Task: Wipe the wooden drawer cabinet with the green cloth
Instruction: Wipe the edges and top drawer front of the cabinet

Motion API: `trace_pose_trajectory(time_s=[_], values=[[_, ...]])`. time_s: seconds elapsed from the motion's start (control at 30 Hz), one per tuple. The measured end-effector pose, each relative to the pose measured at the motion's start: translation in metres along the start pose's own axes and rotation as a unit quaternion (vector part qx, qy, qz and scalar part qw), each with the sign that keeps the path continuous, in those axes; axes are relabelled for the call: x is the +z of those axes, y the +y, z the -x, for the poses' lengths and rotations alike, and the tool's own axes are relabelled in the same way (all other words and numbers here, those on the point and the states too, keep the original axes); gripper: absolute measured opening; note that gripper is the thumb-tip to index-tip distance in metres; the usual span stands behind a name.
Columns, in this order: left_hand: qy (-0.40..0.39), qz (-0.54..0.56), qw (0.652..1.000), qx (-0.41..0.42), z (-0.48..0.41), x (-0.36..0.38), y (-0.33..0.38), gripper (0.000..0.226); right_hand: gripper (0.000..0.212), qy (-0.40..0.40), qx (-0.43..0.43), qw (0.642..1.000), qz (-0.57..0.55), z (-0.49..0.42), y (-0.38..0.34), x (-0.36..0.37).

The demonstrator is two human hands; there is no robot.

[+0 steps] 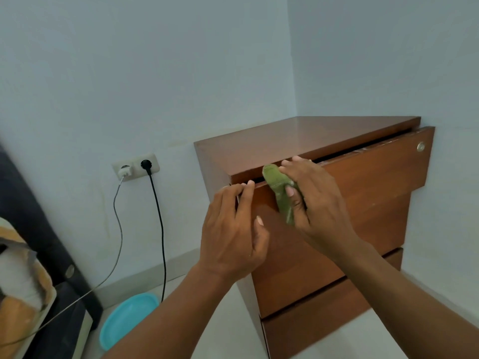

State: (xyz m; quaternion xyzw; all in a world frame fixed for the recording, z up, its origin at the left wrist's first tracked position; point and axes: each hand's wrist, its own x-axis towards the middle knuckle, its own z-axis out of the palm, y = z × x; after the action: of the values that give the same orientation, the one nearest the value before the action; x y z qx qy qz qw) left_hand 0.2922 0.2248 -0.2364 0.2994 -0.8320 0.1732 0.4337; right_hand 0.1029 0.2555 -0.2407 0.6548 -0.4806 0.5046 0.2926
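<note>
While the drawer (375,174) stands slightly ajar, its top edge is hooked by the curled fingers of the left hand (233,229), and the cloth (278,189) — bunched, pinched between thumb and fingers of the right hand (317,200) — is pressed to that edge of the cabinet (305,137). Wiping is judged under way; lower fronts (324,301) likely remain.

No text, label, brand, number or sign can be read on anything near the hands or elsewhere in view.
</note>
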Motion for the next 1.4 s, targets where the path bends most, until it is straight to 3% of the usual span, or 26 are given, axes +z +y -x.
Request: trace_pose_trajectory(time_s=[0.1, 0.23, 0.73, 1.13, 1.23, 1.4], values=[[0.002, 0.013, 1.0, -0.002, 0.0, 0.002, 0.001, 0.061, 0.05, -0.09, -0.005, 0.996, -0.001, 0.005, -0.007, 0.007], [-0.011, 0.011, 1.0, 0.022, 0.002, 0.003, -0.005, 0.06, 0.056, -0.113, -0.002, 0.994, 0.006, 0.003, -0.006, 0.009], [0.065, 0.056, 0.996, 0.018, -0.014, -0.006, 0.006, 0.048, 0.036, -0.022, -0.017, 0.999, 0.029, -0.005, -0.01, 0.011], [0.085, 0.062, 0.994, 0.017, -0.016, -0.007, 0.011, 0.045, 0.041, -0.041, -0.064, 0.997, 0.029, -0.006, -0.004, 0.009], [0.074, 0.043, 0.996, 0.021, -0.015, -0.008, 0.01, 0.046, 0.038, -0.024, -0.039, 0.998, 0.037, -0.005, 0.011, 0.004], [-0.029, -0.006, 0.997, 0.07, -0.015, -0.005, 0.015, 0.058, 0.035, -0.014, -0.016, 0.999, 0.045, -0.003, 0.036, -0.005]])
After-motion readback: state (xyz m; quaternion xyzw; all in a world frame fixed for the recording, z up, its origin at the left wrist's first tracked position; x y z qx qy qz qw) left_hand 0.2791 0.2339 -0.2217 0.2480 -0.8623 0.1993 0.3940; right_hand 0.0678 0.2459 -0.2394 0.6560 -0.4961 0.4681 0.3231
